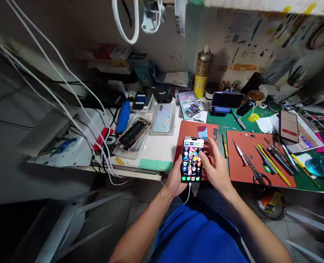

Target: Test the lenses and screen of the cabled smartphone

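Note:
A smartphone (pixel 192 160) is held upright at the front edge of the bench, its lit screen full of app icons. My left hand (pixel 175 179) is closed around its left side and lower back. On the right side, my right hand (pixel 218 168) grips the edge, with the thumb over the screen and the fingers partly hidden behind. A white charging cable (pixel 189 190) runs from the bottom of the phone towards my lap. Beneath and behind the phone lies a reddish-brown mat (pixel 186 129), with a small blue and maroon piece (pixel 202 132) just above the phone's top.
To the right, scissors (pixel 257 175), tweezers and several screwdrivers lie on another mat (pixel 237 140). An opened phone (pixel 134 133) and a pale phone back (pixel 163 118) lie left. A spray can (pixel 202 71) stands behind. White cables (pixel 68 87) hang at the left.

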A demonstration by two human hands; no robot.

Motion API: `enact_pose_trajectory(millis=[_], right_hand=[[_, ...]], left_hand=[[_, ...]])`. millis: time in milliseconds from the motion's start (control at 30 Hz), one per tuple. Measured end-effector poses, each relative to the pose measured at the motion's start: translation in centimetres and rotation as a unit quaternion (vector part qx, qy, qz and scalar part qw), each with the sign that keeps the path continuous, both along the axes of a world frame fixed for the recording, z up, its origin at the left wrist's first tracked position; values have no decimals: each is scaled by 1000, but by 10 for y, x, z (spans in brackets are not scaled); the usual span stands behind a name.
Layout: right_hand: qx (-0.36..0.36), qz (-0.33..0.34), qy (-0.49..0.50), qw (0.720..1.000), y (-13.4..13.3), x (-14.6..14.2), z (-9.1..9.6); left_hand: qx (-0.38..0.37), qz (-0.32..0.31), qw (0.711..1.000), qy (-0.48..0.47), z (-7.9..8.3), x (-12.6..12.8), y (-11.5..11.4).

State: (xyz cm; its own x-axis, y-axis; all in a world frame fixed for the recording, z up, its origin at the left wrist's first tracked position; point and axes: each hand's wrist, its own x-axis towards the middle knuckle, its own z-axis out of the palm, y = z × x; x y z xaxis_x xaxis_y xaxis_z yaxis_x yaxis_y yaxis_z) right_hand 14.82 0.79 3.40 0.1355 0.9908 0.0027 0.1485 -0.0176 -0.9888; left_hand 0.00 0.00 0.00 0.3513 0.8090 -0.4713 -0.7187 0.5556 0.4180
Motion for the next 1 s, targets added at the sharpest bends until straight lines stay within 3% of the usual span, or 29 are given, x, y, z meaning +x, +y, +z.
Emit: enact_pose_trajectory(millis=[200, 433, 633, 1000], right_hand=[[-78, 59, 145, 985, -32, -8, -19], [-100, 17, 85, 991, -37, -18, -18], [-91, 32, 136, 986, -38, -9, -14], [-94, 10, 144, 985, -27, -11, -10]], left_hand=[[29, -9, 999, -15, 3, -1, 2], [31, 4, 999, -5, 3, 1, -1], [16, 5, 1000, -7, 3, 1, -1], [19, 10, 1000, 21, 3, 2, 0]])
